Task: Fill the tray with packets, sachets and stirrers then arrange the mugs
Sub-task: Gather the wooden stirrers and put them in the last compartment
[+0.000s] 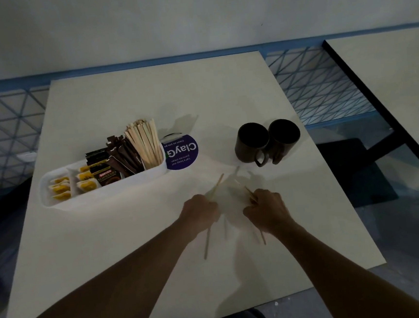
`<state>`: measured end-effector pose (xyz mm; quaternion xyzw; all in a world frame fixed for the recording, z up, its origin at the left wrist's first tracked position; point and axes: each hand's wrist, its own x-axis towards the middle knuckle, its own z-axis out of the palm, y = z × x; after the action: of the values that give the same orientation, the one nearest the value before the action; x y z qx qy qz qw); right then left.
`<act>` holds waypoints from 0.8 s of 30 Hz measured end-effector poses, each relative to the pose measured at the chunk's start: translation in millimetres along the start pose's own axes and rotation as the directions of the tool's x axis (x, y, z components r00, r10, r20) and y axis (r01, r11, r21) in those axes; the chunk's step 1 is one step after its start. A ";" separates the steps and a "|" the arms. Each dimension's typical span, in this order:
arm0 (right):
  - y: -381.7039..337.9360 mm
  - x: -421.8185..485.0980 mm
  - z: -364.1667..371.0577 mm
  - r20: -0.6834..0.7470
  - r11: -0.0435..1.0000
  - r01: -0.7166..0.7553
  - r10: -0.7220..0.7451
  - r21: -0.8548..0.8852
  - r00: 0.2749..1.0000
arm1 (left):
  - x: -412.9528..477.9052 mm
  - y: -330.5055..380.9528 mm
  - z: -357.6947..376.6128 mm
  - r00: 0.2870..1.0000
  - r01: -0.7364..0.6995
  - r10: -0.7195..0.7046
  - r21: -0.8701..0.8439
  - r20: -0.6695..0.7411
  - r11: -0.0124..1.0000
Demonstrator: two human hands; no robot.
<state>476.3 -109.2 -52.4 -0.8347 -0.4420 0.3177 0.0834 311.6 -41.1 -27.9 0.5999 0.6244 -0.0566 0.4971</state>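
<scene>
Pale and bare, the table (pixel 223 94) carries a white tray (pixel 55 200) at its left, already holding yellow sachets (pixel 60 189), dark packets (pixel 106 176) and an upright bunch of stirrers (pixel 144 145); two dark mugs (pixel 266 141) stand touching at the right. Nearer, the left hand (pixel 200 211) and right hand (pixel 267 210) are each closed round loose wooden sticks (pixel 207 242). Thin and blurred, these could slip from either fist, or knock the standing bunch askew on entry.

office pantry: "pantries clean" sticker (pixel 181 150), coffee sachets (pixel 117 159)
</scene>
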 end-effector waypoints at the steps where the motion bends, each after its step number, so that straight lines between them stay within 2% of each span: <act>1: -2.1 0.2 -2.7 0.040 0.997 -0.023 0.020 0.073 0.999 | 0.9 2.5 -1.0 0.999 0.017 -0.016 -0.035 0.028 0.999; 3: -14.5 3.0 -4.1 0.141 0.975 -0.076 0.047 0.210 0.989 | 4.2 1.3 -8.7 0.997 0.042 -0.035 -0.095 0.074 0.995; 6: -26.7 3.8 -7.7 0.256 0.883 -0.219 0.118 0.416 0.960 | 4.3 1.4 -9.5 0.988 0.078 -0.046 -0.211 0.149 0.974; 11: -42.8 6.7 -8.7 0.355 0.762 -0.333 0.145 0.556 0.924 | 1.5 1.6 -15.7 0.966 0.187 -0.079 -0.448 0.248 0.874; 17: -67.5 14.2 -7.5 0.397 0.621 -0.388 0.133 0.681 0.908 | 4.9 -4.2 -36.5 0.963 0.201 -0.065 -0.542 0.260 0.816; 21: -88.7 22.1 -5.9 0.362 0.620 -0.382 0.164 0.685 0.918 | 4.8 -2.9 -55.5 0.970 0.186 -0.048 -0.606 0.236 0.774; 24: -107.3 27.7 -6.0 0.332 0.626 -0.340 0.135 0.702 0.933 | 4.7 -0.5 -71.1 0.984 0.123 -0.004 -0.660 0.179 0.741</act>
<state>417.8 -22.6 -15.3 -0.7304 -0.1632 0.5807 0.3205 273.0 9.3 4.1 0.3535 0.5799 0.1041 0.7266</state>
